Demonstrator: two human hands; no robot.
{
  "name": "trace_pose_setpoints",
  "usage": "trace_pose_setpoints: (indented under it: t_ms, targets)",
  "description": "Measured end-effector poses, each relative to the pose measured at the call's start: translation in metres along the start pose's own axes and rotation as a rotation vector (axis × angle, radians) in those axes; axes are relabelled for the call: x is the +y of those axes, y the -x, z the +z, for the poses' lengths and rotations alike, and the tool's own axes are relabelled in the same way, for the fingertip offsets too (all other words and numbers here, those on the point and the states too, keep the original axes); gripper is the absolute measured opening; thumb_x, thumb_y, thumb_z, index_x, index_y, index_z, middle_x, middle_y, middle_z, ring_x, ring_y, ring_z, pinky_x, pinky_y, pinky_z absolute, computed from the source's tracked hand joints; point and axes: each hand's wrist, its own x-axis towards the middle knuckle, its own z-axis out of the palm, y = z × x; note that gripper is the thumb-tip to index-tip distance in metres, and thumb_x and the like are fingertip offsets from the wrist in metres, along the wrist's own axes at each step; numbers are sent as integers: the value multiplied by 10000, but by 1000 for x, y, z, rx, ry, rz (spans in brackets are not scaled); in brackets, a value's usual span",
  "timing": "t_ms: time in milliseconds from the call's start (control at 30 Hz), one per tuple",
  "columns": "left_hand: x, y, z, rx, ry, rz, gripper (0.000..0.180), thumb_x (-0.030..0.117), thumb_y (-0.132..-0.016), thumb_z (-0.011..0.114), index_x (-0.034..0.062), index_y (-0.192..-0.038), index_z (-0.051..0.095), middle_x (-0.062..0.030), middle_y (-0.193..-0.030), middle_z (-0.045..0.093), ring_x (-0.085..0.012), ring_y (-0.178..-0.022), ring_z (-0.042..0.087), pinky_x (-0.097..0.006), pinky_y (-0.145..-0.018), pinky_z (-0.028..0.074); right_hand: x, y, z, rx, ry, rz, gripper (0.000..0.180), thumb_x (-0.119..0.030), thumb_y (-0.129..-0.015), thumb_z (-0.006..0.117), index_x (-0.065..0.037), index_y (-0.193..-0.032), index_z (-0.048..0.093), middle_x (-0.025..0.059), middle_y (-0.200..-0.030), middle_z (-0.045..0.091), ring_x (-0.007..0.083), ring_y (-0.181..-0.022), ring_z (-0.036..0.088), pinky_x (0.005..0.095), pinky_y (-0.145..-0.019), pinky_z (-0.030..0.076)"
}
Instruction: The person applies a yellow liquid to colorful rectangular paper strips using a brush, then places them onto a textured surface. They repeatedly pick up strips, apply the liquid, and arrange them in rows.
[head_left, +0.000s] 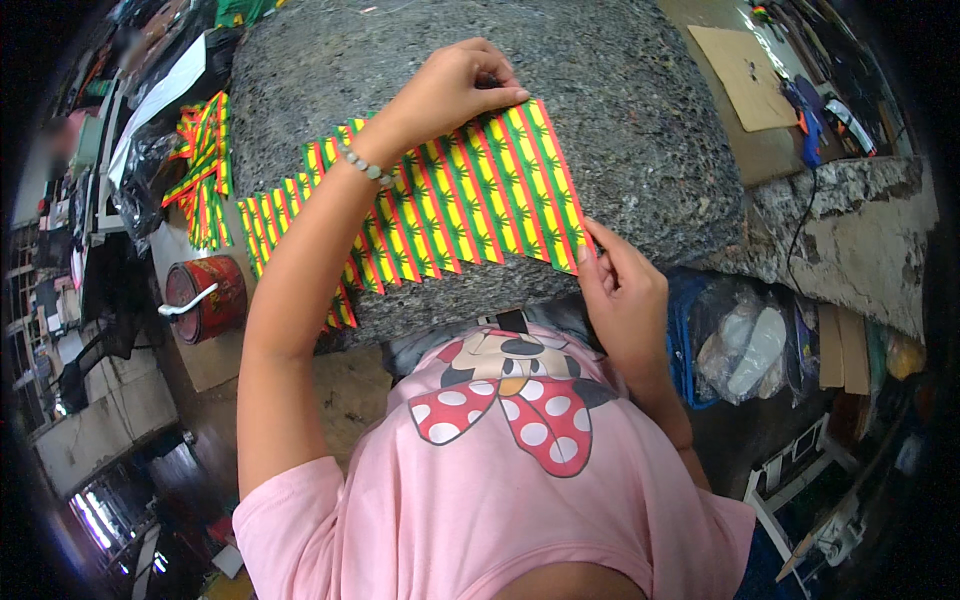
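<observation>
Striped strips [430,215] in red, yellow and green with a dark leaf print lie side by side, overlapping, on a thick grey speckled pad [640,110]. My left hand [468,82] reaches over the row, its thumb and curled fingers pinched at the far end of the rightmost strip [556,175]. At the near end of that same strip, my right hand [622,280] pinches it between thumb and fingers. The strip lies slantwise between both hands. My left forearm hides part of the row, whose near ends are staggered and pointed.
Left of the pad, more striped strips [205,165] lie in a loose heap. A red can [212,295] with a white handle sticking out stands nearer. At the far right are cardboard [742,75] and a blue corded tool [806,120]. Plastic-wrapped soles [755,350] sit below right.
</observation>
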Motion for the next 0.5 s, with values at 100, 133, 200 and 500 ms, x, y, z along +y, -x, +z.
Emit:
trace_pose_setpoints:
  t_ms: [100, 133, 200, 500]
  targets:
    - [8, 1, -2, 37, -47, 31, 275, 260, -842, 774, 12, -940, 710, -86, -1010, 639, -182, -867, 654, -310, -777, 540, -8, -6, -6, -43, 85, 15, 336, -153, -878, 703, -47, -1190, 641, 172, -828, 670, 267, -644, 650, 371, -586, 514]
    - [15, 3, -4, 53, -133, 9, 308, 279, -844, 770, 17, -991, 703, -100, -1028, 642, -198, -873, 657, -323, -785, 543, -13, -8, -10, -74, 116, 79, 377, -174, -869, 721, -55, -1216, 633, 165, -760, 657, 278, -619, 643, 374, -578, 510]
    - [34, 14, -9, 194, -93, 0, 373, 313, -860, 749, 36, -1097, 669, -122, -1062, 641, -222, -906, 656, -342, -804, 542, -25, -10, -22, -42, 291, 107, 429, -194, -859, 744, -53, -1244, 619, 163, -693, 622, 232, -555, 610, 358, -543, 487]
    - [37, 156, -201, 151, -265, -511, 244, 122, -915, 655, 12, -1132, 676, -110, -991, 713, -179, -863, 689, -283, -782, 553, -90, -20, -91, -463, -1427, -1150, 397, -251, -953, 583, -167, -1305, 417, 128, -806, 655, 233, -572, 632, 356, -484, 517]
